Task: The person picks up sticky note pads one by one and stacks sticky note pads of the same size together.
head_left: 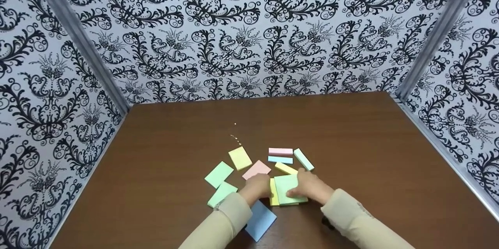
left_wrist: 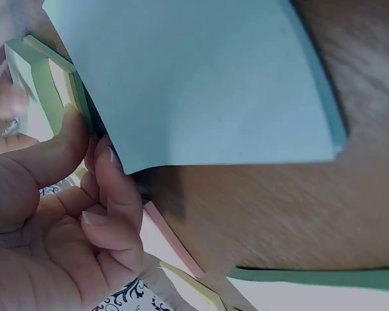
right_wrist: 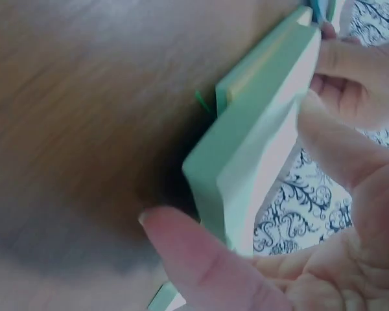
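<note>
stack of pads (head_left: 286, 190), between left hand (head_left: 257, 186) and right hand (head_left: 313, 188), both pinching its sides

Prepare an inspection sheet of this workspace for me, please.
Surface: brown table, wood-like.
Job's things: stack of green and yellow pads; loose around it, a yellow pad, pink pad, two green pads, blue pad, pink strip, blue strip, yellow strip and pale green strip.
Clutter: a few pale specks beyond the pads.
Hands: left hand touches the stack's left side, exact hold unclear; right hand grips the green top pad.
Cables: nothing seen.
Surroundings: white walls with black scrollwork; grey posts at the corners.
</note>
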The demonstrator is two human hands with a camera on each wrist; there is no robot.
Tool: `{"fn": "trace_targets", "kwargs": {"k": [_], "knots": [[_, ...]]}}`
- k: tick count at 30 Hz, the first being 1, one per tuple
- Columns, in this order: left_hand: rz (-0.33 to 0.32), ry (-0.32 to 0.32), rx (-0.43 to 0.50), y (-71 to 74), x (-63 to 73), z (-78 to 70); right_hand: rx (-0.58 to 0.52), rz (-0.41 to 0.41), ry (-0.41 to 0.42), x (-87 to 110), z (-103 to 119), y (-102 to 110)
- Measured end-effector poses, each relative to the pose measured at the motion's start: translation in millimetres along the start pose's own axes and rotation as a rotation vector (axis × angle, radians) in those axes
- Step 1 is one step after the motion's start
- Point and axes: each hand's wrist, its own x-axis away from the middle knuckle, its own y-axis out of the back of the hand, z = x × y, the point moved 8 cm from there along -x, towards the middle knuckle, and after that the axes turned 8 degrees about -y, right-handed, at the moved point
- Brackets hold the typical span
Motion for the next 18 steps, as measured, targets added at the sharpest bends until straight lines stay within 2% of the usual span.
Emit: {"fn": "trace_targets", "kwargs": {"k": [2,5,7,9,12,13,16,18], "knots": [[-0.003,-0.016,0.001,-1.2,0.2,0.4,-0.018,0.041,-0.014,2.0,-5.1,-0.1],[0.014,-0.045,0.023,-19.2,-15.7,9.3,-0.061,0.091,-0.024,3.8,-9.5,-3.3],[0.02,-0.1,0.0,-53.0,-46.3,26.6,-0.077,0.113,-0.016,4.1,-10.4,-6.0],[0.029,-0.167,-0.034,-100.4,-89.7,50.1,-0.09,0.121,-0.004,4.1,-10.0,-7.6],[0.061,-0.235,-0.11,-163.2,-141.2,79.3,-0.097,0.128,-0.001,4.1,-9.6,-9.2],[0.073,-0.239,-0.126,-172.0,-146.6,81.9,-0.097,0.128,-0.002,4.1,-9.2,-9.6],[0.105,-0.247,-0.156,-138.5,-109.7,57.7,-0.098,0.128,-0.005,4.2,-7.2,-11.1],[0.128,-0.239,-0.175,-98.6,-72.6,33.8,-0.096,0.131,-0.004,4.4,-5.3,-12.6]]}}
